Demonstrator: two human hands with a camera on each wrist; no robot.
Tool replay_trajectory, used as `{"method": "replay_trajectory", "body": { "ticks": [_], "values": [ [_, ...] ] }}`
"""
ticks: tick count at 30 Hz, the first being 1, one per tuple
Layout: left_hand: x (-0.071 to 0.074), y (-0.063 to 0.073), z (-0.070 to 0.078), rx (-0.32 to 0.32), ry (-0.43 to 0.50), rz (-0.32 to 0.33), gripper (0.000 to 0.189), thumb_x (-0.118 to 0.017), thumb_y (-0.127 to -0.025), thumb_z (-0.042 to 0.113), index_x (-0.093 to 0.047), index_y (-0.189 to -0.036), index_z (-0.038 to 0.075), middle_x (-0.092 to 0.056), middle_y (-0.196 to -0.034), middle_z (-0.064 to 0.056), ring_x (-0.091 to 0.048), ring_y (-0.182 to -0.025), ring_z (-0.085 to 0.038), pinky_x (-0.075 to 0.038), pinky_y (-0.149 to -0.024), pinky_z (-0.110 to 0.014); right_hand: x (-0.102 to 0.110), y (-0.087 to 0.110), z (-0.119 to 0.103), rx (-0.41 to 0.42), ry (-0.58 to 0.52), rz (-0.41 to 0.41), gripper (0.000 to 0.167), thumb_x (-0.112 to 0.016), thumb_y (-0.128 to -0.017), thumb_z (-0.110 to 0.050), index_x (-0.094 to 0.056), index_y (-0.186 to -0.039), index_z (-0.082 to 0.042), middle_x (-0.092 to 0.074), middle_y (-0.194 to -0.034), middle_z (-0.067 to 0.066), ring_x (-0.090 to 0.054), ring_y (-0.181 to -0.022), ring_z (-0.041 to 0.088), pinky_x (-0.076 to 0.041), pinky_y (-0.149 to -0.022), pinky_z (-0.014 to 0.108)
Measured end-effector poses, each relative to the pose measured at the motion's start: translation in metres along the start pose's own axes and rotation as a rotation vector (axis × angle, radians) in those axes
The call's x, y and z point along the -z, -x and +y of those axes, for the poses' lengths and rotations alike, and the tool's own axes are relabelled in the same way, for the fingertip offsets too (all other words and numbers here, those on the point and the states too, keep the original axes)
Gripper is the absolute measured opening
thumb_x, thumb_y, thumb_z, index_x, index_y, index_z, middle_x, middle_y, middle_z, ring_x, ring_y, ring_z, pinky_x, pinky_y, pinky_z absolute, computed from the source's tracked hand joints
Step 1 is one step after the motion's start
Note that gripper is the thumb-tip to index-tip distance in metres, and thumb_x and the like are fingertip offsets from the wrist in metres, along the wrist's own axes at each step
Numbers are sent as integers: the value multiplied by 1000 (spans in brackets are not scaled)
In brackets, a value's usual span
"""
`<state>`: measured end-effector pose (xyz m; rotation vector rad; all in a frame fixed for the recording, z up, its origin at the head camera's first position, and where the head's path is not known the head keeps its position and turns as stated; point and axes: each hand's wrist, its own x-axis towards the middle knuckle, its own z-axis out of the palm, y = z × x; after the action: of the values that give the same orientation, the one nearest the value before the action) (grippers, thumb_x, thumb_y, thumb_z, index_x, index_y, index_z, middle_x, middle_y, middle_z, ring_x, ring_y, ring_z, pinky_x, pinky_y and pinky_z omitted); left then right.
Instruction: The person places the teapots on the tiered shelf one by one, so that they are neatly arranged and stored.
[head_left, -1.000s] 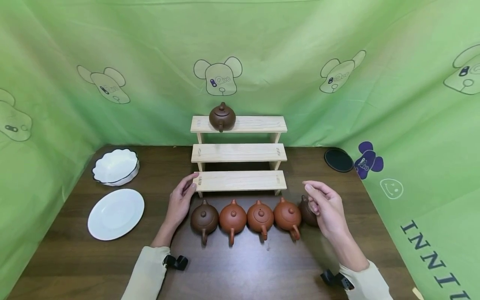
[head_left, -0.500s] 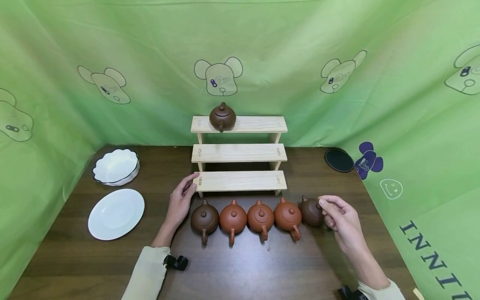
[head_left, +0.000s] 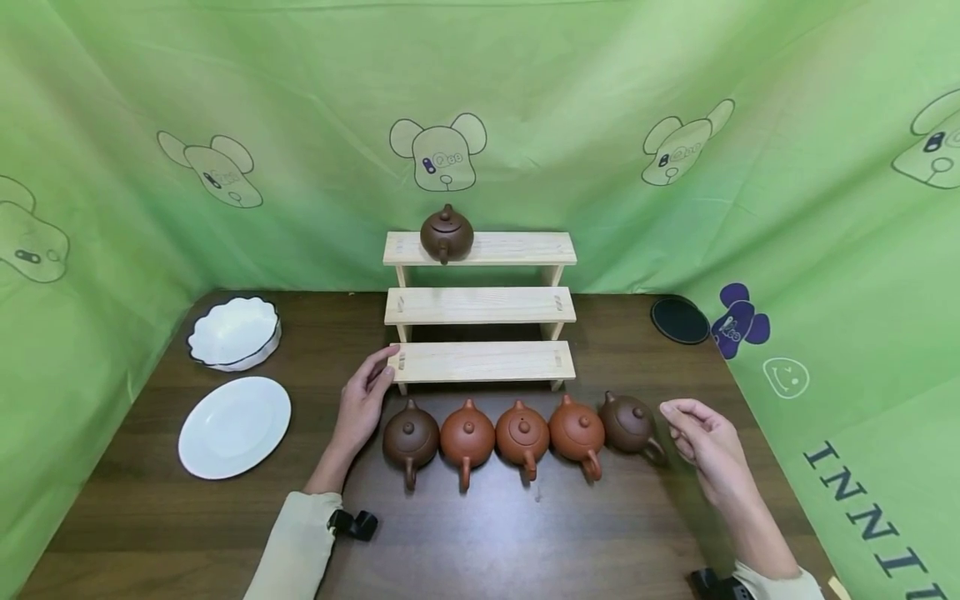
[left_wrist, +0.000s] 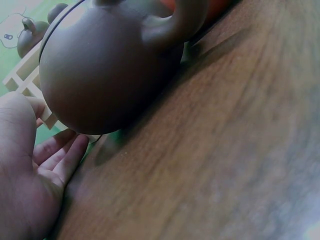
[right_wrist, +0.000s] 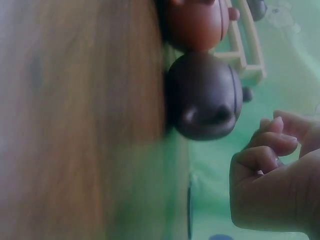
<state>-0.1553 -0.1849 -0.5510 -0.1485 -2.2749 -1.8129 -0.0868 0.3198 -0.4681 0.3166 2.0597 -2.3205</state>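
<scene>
My left hand [head_left: 362, 406] grips the left end of the three-step wooden display stand [head_left: 480, 362], thumb and fingers at the lowest step. In the left wrist view a dark brown teapot [left_wrist: 110, 70] stands beside that hand. My right hand [head_left: 708, 442] is raised with loosely curled fingers and holds nothing. It is just right of another dark brown teapot [head_left: 628, 423], apart from its handle. Between the dark pots stand three reddish-brown teapots [head_left: 467, 433]. All these pots form a row before the stand, spouts mostly toward it. One more dark teapot [head_left: 447, 234] sits on the top step, left of centre.
At left on the brown wooden table [head_left: 480, 550] are a white scalloped bowl [head_left: 234, 333] and a white oval plate [head_left: 235, 428]. A black round coaster-like disc [head_left: 680, 320] lies at the back right. Green printed cloth [head_left: 315, 100] encloses the back and sides.
My right hand has drawn back to the right and slightly toward me, uncovering the rightmost dark teapot and its handle. My left hand stays on the stand.
</scene>
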Motion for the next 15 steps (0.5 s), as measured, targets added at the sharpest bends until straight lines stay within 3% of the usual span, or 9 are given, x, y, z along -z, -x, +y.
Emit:
{"method": "replay_trajectory", "body": {
  "ticks": [2, 5, 10, 12, 15],
  "values": [
    [0, 2, 10, 24, 4, -4, 39, -59, -118, 28, -67, -153, 13, -63, -158, -15, -61, -144, -25, -50, -111, -18, 3, 1, 2, -24, 27, 5, 24, -68, -109, -1, -80, -93, -15, -62, -70, -10, -46, -56, -1, -16, -54, 33],
    [0, 2, 16, 63, 8, -10, 39, -59, -118, 27, -67, -154, 14, -63, -159, -11, -60, -145, -22, -48, -110, -15, 8, 1, 4, -58, 81, 8, 19, -70, -108, -4, -79, -94, -13, -61, -69, -9, -44, -55, -1, -16, -54, 34],
    [0, 1, 9, 19, 35, -2, 38, -60, -117, 26, -68, -152, 13, -65, -157, -13, -61, -143, -21, -49, -109, -14, 17, -1, 8, -106, 194, -17, 18, -70, -110, -8, -78, -95, -14, -58, -69, -9, -38, -52, 1, -15, -53, 38],
    [0, 0, -1, -20, 37, 8, 37, -62, -116, 28, -70, -151, 15, -67, -155, -12, -63, -140, -18, -50, -108, -15, 20, -1, 9, -124, 238, -39, 18, -70, -110, -9, -78, -95, -16, -57, -69, -9, -38, -52, 2, -15, -53, 40],
    [0, -2, -8, 0, 45, 2, 38, -62, -116, 30, -70, -151, 18, -66, -155, -9, -63, -141, -17, -51, -109, -17, 24, 0, 10, -139, 312, -92, 18, -70, -110, -10, -77, -96, -19, -56, -69, -10, -37, -52, 2, -16, -51, 41]
  ]
}}
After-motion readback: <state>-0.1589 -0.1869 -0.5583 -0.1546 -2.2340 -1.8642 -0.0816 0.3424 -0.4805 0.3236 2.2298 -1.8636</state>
